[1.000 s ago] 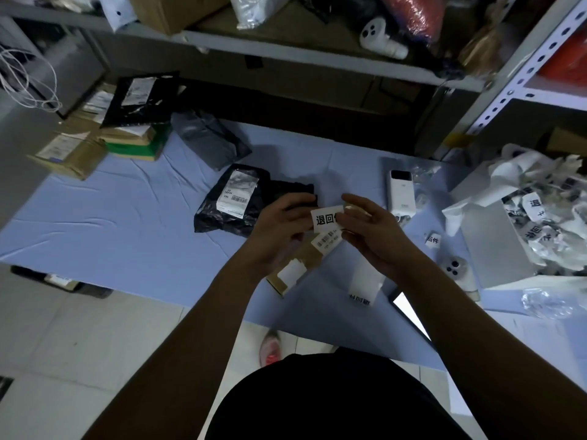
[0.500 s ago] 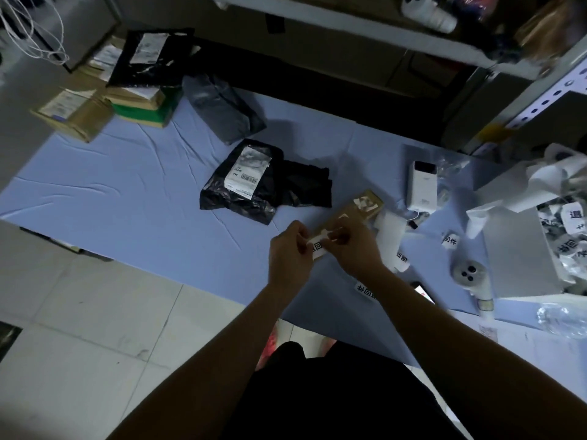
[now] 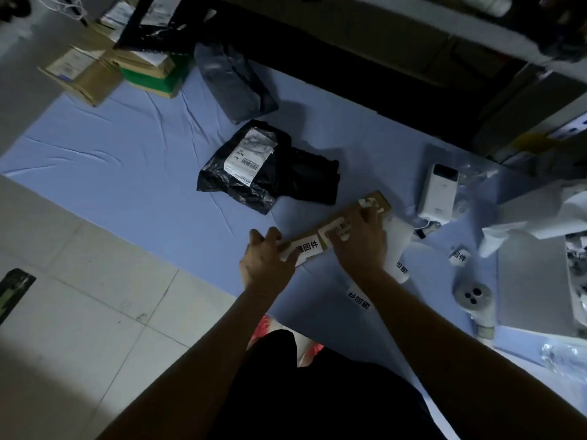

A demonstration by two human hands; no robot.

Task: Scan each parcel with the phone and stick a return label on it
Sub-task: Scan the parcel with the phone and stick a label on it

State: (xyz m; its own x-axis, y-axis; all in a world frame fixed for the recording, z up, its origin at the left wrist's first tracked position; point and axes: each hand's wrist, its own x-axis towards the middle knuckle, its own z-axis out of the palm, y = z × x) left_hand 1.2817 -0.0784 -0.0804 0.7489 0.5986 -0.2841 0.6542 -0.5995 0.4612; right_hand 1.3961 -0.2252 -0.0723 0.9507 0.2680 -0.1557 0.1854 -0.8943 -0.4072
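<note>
A flat brown cardboard parcel (image 3: pixel 378 203) lies slantwise on the blue cloth (image 3: pixel 127 160). A white return label (image 3: pixel 307 247) with black characters sits on its near end. My left hand (image 3: pixel 265 260) grips that near end, its fingers curled over the label's left edge. My right hand (image 3: pixel 359 241) presses flat on the middle of the parcel, just right of the label. A black poly parcel (image 3: pixel 295 179) with a white shipping label lies behind. The phone is not visible.
A grey poly bag (image 3: pixel 235 81) and stacked cardboard parcels (image 3: pixel 92 71) sit far left. A white power bank (image 3: pixel 440 192), label backing strip (image 3: pixel 397 249), loose labels (image 3: pixel 359 296), a small white camera (image 3: pixel 473 293) and crumpled paper (image 3: pixel 536 211) lie right. Tiled floor (image 3: pixel 95 296) lies left.
Both hands came down from holding the label in the air to the cardboard parcel. The label now lies on the parcel. The view has tilted downward.
</note>
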